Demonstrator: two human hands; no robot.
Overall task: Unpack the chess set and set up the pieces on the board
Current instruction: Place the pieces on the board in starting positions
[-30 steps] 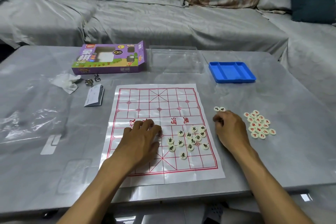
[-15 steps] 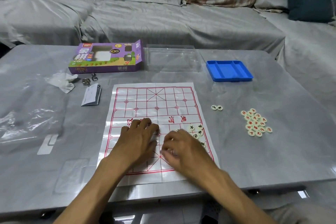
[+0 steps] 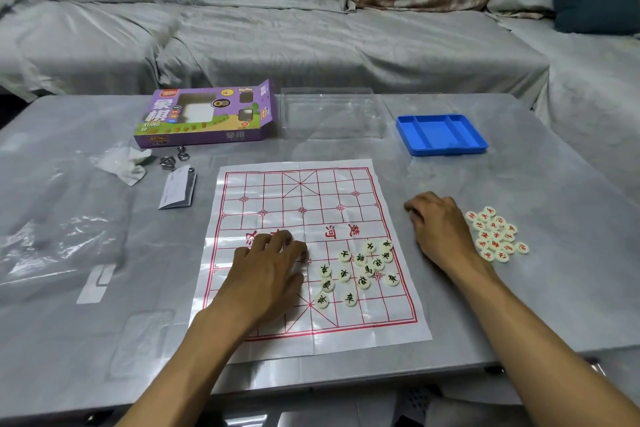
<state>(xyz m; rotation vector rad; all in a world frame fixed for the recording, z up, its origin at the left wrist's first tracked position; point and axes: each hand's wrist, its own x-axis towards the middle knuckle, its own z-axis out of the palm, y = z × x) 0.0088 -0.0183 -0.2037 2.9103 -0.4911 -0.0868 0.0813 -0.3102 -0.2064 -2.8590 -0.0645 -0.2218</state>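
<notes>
On the near part of the grey glossy desk (image 3: 519,305) lies the white plastic board sheet with red grid lines (image 3: 311,333). The left hand (image 3: 266,270) rests flat on the board sheet, its grip open with fingers spread and holding nothing. Just beside it, on the right half of the sheet, lies a loose group of round cream pieces with black characters (image 3: 360,270). The right hand (image 3: 440,229) rests on the desk to the right of the sheet, fingers curled down; I cannot tell if its grip holds a piece. Near it on the right is a cluster of round cream pieces with red characters (image 3: 495,236).

Further back, the blue plastic tray with compartments (image 3: 441,133) has nothing in it that I can see. The clear plastic box (image 3: 329,113) next to it also looks without contents. The purple cardboard box with a window (image 3: 207,114) has its end flap open. A grey covered sofa (image 3: 277,28) stands behind the desk.
</notes>
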